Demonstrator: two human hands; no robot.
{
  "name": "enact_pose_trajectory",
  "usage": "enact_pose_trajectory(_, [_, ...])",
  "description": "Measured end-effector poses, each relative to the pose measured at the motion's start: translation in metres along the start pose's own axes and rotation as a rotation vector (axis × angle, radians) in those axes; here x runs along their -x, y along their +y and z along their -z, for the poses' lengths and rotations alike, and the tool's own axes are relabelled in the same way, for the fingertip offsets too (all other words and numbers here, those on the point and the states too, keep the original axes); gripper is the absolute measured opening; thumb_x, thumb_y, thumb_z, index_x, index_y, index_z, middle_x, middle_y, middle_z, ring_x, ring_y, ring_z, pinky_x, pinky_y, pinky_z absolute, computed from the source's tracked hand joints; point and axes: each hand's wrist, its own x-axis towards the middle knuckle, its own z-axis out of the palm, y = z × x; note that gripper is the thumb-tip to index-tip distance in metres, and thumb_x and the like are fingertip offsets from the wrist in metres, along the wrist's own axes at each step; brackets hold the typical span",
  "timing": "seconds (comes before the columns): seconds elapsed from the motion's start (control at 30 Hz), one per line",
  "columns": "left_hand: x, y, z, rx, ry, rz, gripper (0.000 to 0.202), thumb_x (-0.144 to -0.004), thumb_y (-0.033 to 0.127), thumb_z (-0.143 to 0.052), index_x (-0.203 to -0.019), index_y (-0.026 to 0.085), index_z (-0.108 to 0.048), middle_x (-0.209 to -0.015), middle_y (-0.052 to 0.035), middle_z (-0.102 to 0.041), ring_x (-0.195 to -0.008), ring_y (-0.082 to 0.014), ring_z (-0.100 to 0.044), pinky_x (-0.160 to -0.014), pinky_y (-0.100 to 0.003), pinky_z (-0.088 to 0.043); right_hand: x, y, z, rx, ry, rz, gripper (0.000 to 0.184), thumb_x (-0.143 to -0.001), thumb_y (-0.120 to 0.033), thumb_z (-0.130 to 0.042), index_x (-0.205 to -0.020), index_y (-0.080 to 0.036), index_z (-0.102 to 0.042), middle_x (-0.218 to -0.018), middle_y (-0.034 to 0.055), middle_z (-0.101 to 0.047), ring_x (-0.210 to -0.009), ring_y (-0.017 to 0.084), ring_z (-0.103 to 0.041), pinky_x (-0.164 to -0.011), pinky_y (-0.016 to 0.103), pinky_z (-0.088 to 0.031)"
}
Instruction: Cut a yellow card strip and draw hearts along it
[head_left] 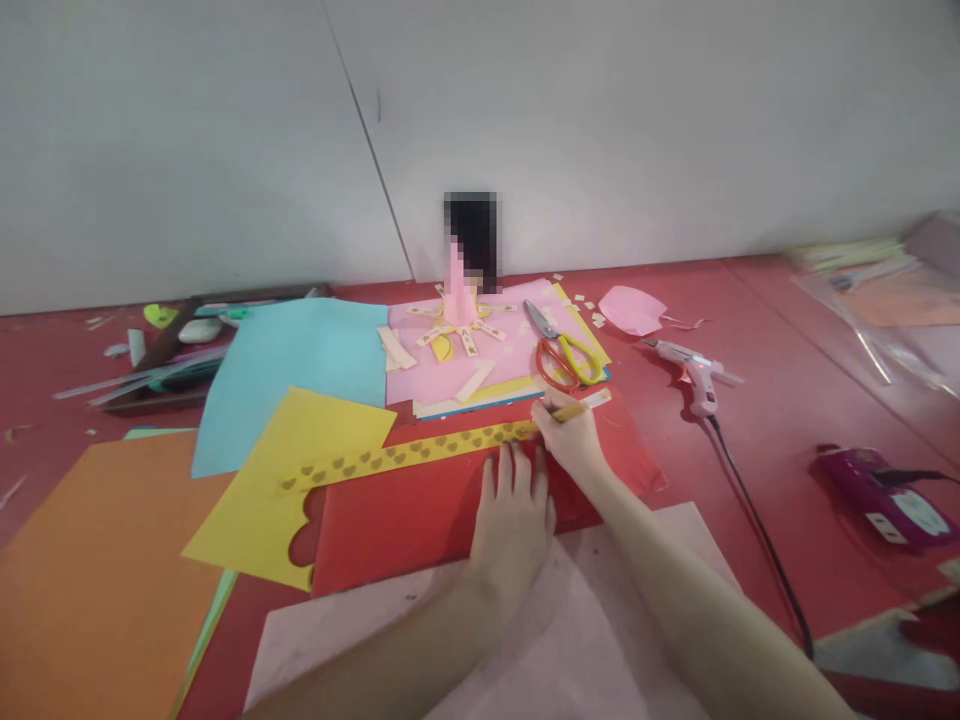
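A long yellow paper strip [420,455] with brown hearts drawn along it lies across a red sheet [405,530]. My left hand [514,510] rests flat on the red sheet, fingers stretched out, the fingertips at the strip's lower edge. Near the strip's right end, my right hand [571,438] is closed around a yellow marker [571,411] with a pale end. The marker's tip is hidden by my fingers. Just beyond that hand lie scissors [562,350] with one red and one yellow handle loop. The strip's left part overlaps a yellow sheet [330,425] with a scalloped cutout.
Behind the strip, a pink paper cone [460,300] with radiating strips stands on pink paper [409,385]. A glue gun [697,375], its cable and a purple power strip [885,495] lie right. Blue paper [300,350], orange paper [105,560] and a dark tray [142,370] occupy the left.
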Motion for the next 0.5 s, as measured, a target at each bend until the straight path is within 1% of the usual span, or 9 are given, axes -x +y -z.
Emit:
enact_pose_trajectory(0.17, [0.0004,-0.0001,0.0002,-0.013,0.006,-0.002,0.046,-0.088,0.026,-0.030,-0.128,0.008,-0.043,-0.126,-0.0189,-0.050,-0.120,-0.0332,-0.041,-0.096,-0.046,-0.038,-0.0009,-0.0004,0.0012,0.000,-0.015,0.005,0.024,-0.067,-0.022,-0.045,-0.051,-0.021,-0.027,-0.044,-0.0085,-0.027,-0.040,0.006,-0.030,-0.040,0.019,-0.026])
enact_pose_trajectory(0.27, [0.0004,0.0000,-0.0002,-0.016,0.007,-0.003,0.047,-0.088,0.027,-0.029,-0.129,0.008,-0.043,-0.126,-0.0188,-0.050,-0.120,-0.0334,-0.041,-0.096,-0.046,-0.038,-0.0009,-0.0028,0.0031,-0.021,-0.007,-0.018,0.024,-0.067,-0.022,-0.046,-0.050,-0.021,-0.029,-0.043,-0.0086,-0.029,-0.039,0.007,-0.034,-0.040,0.019,-0.028])
enact_pose_trajectory(0.37, [0.0001,0.0003,-0.0009,-0.016,0.013,-0.007,0.047,-0.088,0.027,-0.030,-0.130,0.008,-0.041,-0.125,-0.0190,-0.050,-0.121,-0.0338,-0.041,-0.096,-0.047,-0.038,-0.0002,-0.0042,0.0048,-0.081,-0.018,-0.052,0.024,-0.071,-0.026,-0.047,-0.052,-0.021,-0.033,-0.039,-0.0092,-0.033,-0.037,0.008,-0.039,-0.041,0.019,-0.033])
enact_pose_trajectory(0.5, [-0.0002,0.0000,-0.0013,-0.018,0.010,-0.007,0.047,-0.088,0.027,-0.031,-0.129,0.008,-0.042,-0.125,-0.0190,-0.050,-0.121,-0.0337,-0.040,-0.096,-0.046,-0.038,0.0013,-0.0051,0.0051,-0.078,-0.044,-0.041,0.027,-0.074,-0.029,-0.048,-0.053,-0.022,-0.032,-0.033,-0.0092,-0.036,-0.035,0.009,-0.045,-0.043,0.019,-0.036])
